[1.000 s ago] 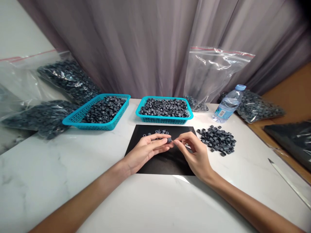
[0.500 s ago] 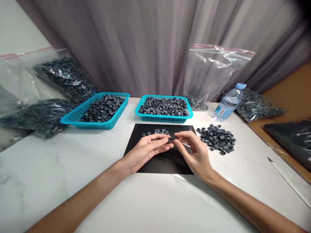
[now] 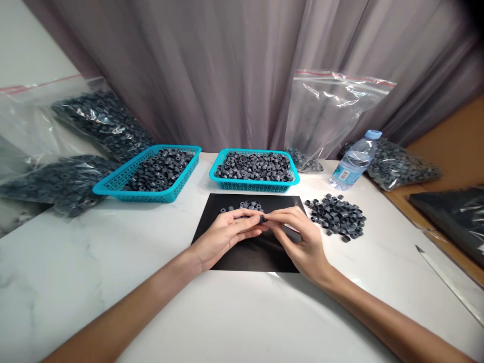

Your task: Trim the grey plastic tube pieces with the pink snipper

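Over the black mat (image 3: 257,254), my left hand (image 3: 230,232) pinches a small dark grey cylindrical piece (image 3: 262,219) between thumb and fingers. My right hand (image 3: 300,237) meets it from the other side, its thumb and fingertips closed at the same piece. Whether a second part sits in the right fingertips is hidden. Behind the hands, several small grey ring-like pieces (image 3: 251,205) lie at the far side of the mat. To the right, on the white table, is a loose heap of hollow dark grey pieces (image 3: 338,217).
Two turquoise baskets, the left one (image 3: 109,191) and the middle one (image 3: 249,185), hold many grey pieces. A clear zip bag (image 3: 321,111) and a water bottle (image 3: 355,161) stand at back right. Filled bags (image 3: 102,121) rest at left. A pale pointed strip (image 3: 449,282) lies right.
My right fingertips have moved left and closed against the piece in my left hand. The dark part seen between the right fingers earlier no longer shows separately.
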Motion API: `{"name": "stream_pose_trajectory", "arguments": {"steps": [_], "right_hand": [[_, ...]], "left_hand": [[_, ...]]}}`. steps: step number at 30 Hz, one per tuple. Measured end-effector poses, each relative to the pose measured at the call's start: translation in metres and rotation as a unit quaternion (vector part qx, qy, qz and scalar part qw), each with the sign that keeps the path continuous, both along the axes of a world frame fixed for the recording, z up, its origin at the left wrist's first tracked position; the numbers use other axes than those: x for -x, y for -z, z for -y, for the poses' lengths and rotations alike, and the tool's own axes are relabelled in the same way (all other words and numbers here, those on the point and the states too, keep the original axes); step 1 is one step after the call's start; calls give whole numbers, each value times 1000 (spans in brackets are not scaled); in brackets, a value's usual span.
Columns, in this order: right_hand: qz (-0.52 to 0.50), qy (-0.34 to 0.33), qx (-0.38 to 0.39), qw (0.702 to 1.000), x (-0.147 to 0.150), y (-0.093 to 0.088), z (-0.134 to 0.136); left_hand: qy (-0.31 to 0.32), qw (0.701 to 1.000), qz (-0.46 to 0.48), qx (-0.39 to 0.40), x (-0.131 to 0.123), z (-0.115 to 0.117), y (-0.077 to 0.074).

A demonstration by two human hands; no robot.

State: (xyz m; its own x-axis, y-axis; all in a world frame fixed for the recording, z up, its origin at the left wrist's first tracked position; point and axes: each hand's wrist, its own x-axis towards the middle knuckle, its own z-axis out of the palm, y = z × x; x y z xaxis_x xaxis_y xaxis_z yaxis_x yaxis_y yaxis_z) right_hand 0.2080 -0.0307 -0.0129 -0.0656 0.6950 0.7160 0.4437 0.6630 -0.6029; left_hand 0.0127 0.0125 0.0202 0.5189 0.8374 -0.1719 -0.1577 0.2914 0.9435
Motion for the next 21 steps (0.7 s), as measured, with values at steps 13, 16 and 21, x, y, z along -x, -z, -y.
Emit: {"name": "stream_pose_trajectory", "arguments": {"steps": [13, 16, 21], "right_hand": [[-36, 5, 30, 999, 3, 6, -3], [-32, 8, 41, 999, 2, 8, -3], [-22, 23, 52, 998, 2, 10, -4]], "left_hand": [[-6, 997, -46, -60, 1, -3, 4], [-16, 994, -66, -81, 0, -3, 5], [-29, 993, -70, -86, -1, -3, 6]]}}
